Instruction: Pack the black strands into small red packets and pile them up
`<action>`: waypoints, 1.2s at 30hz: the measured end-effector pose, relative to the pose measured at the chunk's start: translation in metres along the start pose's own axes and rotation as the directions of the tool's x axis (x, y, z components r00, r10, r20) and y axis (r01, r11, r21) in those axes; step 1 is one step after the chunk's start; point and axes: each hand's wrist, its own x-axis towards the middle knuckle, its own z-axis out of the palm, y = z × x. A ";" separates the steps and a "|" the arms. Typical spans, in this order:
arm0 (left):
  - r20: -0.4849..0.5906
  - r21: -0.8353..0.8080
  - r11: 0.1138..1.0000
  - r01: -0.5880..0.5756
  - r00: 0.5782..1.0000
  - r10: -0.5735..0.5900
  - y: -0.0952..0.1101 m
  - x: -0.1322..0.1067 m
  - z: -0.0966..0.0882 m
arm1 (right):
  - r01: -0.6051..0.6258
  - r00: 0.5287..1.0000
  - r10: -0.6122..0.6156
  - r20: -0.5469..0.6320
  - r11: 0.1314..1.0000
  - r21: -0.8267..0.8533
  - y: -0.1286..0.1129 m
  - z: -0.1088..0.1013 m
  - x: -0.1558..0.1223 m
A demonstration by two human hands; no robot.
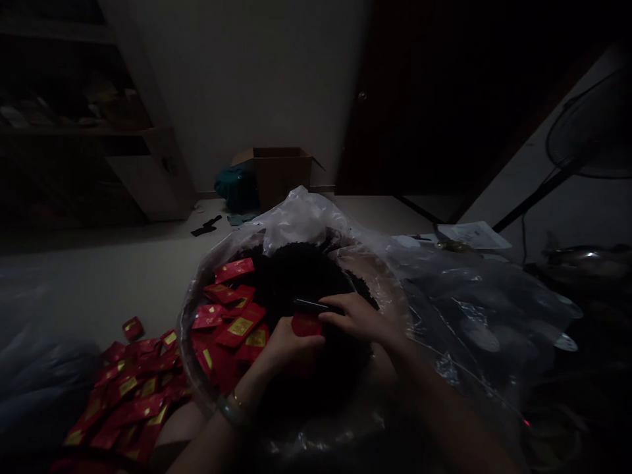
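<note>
In dim light, my left hand [291, 345] is closed around a small red packet [307, 322] above a round tub lined with clear plastic [190, 316]. My right hand [353, 316] grips a thin dark stick-like tool [312, 304], whose exact kind I cannot make out, right beside the packet's top. Under both hands lies a heap of black, loose, leaf-like material [301, 270]. Several red packets with gold labels [241, 326] rest on the heap's left side, inside the tub. My left wrist wears a bangle.
More red packets [128, 388] are piled outside the tub at the left. Clear plastic sheeting [474, 322] spreads to the right. Beyond stand an open cardboard box [284, 174] and a teal bag [237, 187]. A fan [592, 131] is at the right, shelves [74, 131] at the left.
</note>
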 end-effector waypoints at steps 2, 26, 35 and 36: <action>0.006 -0.012 1.000 0.014 1.000 -0.014 0.001 0.000 0.000 | -0.003 1.000 0.003 0.007 1.000 -0.010 -0.001 0.000 0.000; 0.039 0.004 1.000 0.017 0.999 -0.017 -0.001 0.002 -0.002 | -0.033 0.999 0.033 0.027 0.999 -0.012 0.001 0.002 0.001; 0.010 -0.031 0.999 0.038 0.999 -0.038 0.007 -0.001 0.000 | -0.036 0.999 0.036 0.021 0.999 -0.017 0.000 0.002 0.001; -0.005 -0.048 0.998 0.037 0.999 -0.037 0.009 -0.001 0.001 | -0.033 0.999 0.034 0.025 0.999 -0.017 0.000 0.001 0.001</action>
